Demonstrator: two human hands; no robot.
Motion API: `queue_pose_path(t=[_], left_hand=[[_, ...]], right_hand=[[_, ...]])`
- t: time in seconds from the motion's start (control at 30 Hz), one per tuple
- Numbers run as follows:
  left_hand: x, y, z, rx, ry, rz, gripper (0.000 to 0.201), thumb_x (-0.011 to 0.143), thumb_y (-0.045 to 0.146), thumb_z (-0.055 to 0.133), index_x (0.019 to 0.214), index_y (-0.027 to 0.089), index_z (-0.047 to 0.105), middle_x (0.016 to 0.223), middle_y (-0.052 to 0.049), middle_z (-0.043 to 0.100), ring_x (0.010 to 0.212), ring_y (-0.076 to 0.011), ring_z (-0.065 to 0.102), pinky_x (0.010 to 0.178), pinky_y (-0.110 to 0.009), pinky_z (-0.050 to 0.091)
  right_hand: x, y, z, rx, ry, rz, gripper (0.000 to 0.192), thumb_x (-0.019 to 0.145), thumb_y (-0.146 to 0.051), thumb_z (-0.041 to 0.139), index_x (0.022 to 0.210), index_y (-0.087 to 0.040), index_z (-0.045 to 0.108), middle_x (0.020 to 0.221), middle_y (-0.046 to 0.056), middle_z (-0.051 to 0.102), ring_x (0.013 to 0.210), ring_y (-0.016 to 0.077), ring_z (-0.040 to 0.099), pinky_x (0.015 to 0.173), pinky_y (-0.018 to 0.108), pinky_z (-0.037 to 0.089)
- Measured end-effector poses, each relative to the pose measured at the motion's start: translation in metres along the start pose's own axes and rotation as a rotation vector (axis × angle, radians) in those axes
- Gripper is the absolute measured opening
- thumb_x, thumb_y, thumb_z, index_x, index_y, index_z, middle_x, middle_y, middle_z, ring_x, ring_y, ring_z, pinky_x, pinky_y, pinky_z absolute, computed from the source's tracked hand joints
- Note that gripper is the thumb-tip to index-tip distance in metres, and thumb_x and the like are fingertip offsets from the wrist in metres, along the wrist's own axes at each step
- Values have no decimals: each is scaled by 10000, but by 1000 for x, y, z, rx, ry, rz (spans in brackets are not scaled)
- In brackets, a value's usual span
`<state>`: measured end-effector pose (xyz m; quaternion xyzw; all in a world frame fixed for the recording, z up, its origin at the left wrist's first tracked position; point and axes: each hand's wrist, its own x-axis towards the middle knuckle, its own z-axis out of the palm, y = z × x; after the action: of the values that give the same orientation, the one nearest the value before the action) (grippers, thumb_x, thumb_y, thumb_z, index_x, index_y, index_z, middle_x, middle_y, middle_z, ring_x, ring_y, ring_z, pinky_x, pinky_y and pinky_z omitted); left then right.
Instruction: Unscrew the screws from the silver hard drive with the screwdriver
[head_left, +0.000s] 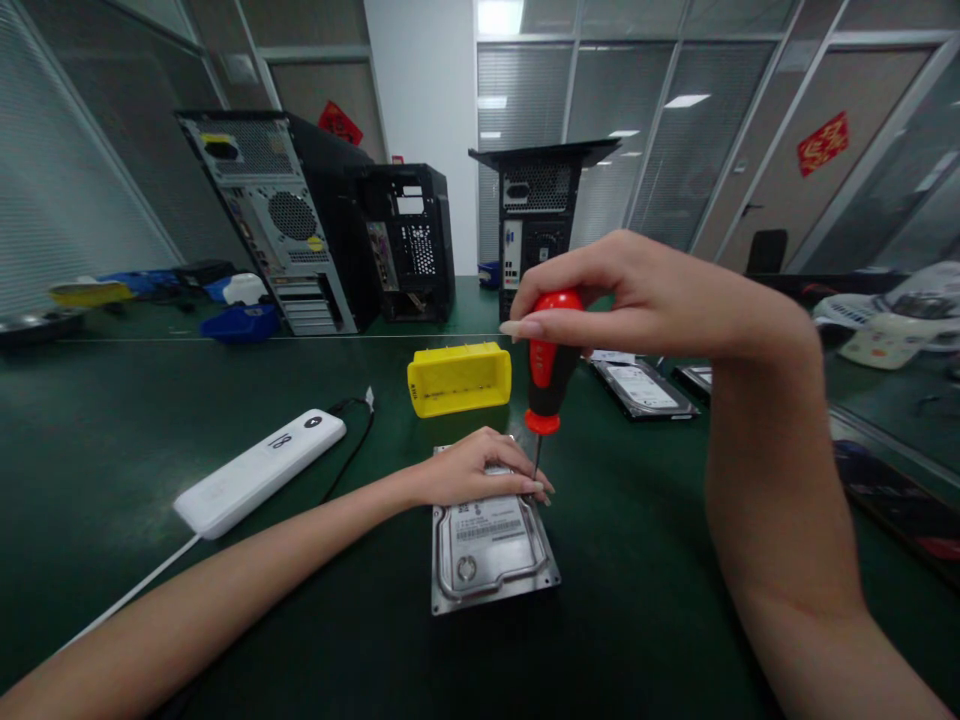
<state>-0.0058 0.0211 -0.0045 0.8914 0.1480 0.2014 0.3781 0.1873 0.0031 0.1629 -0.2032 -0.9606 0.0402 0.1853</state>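
On the green table (150, 440), near its middle, a hard drive (491, 550) lies flat with its label side up. The left hand (480, 468) rests on the drive's far edge, fingers laid nearly flat and pressing down on the casing, holding it in place rather than gripping it. The right hand (637, 295) is closed around the top of a red and black screwdriver (550, 375), thumb and fingers wrapped over the rounded end of the handle. The screwdriver stands upright, its thin shaft reaching down to the drive's far right corner, just beside the left fingertips.

To the left lies a white power strip (259, 470) with a black cord, well apart from the drive. Beyond the drive sits a yellow plastic bin (459, 378), tipped on its side with its opening facing the viewer; what it holds cannot be seen. Two more drives (643, 388) lie further right. At the back of the table stand three open computer cases (300, 220), with a blue bin (244, 322) near them. Glass partitions with blinds enclose the room.
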Motion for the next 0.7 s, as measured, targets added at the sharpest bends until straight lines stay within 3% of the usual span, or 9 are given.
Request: queue_pose_path(t=[0.13, 0.23, 0.37, 0.5, 0.7], left_hand=[[0, -1, 0, 20, 6, 2, 189, 947, 210, 586, 973, 153, 764, 1019, -76, 762, 926, -159, 686, 872, -250, 461], [0, -1, 1, 22, 7, 8, 190, 944, 218, 592, 959, 136, 763, 1020, -88, 762, 935, -165, 686, 876, -254, 460], [0, -1, 1, 4, 2, 4, 187, 939, 212, 596, 952, 126, 762, 1009, -101, 763, 937, -174, 689, 873, -260, 470], [0, -2, 1, 2, 9, -9, 188, 939, 215, 593, 952, 139, 765, 1001, -91, 763, 936, -175, 688, 883, -272, 474], [-1, -1, 1, -6, 26, -21, 176, 930, 222, 607, 927, 151, 768, 975, -85, 768, 934, -180, 692, 880, -283, 483]], right_hand=[[1, 2, 2, 19, 18, 48, 458, 945, -519, 466, 834, -121, 664, 695, 7, 544, 606, 71, 445, 567, 241, 329], [0, 2, 3, 29, 23, 48, 457, 998, -450, 364, 809, -118, 616, 710, 5, 521, 622, 68, 439, 577, 227, 325], [-3, 2, 1, 43, 12, 23, 375, 1006, -273, 315, 939, -98, 639, 906, 42, 604, 784, 93, 524, 693, 213, 389], [-4, 2, 0, 67, -2, 10, 348, 998, -246, 353, 1113, -96, 645, 1073, 67, 630, 918, 116, 568, 758, 200, 427], [-4, 6, 1, 93, 6, 43, 384, 1000, -351, 407, 1131, -78, 643, 975, 63, 658, 636, 41, 539, 548, 161, 373]])
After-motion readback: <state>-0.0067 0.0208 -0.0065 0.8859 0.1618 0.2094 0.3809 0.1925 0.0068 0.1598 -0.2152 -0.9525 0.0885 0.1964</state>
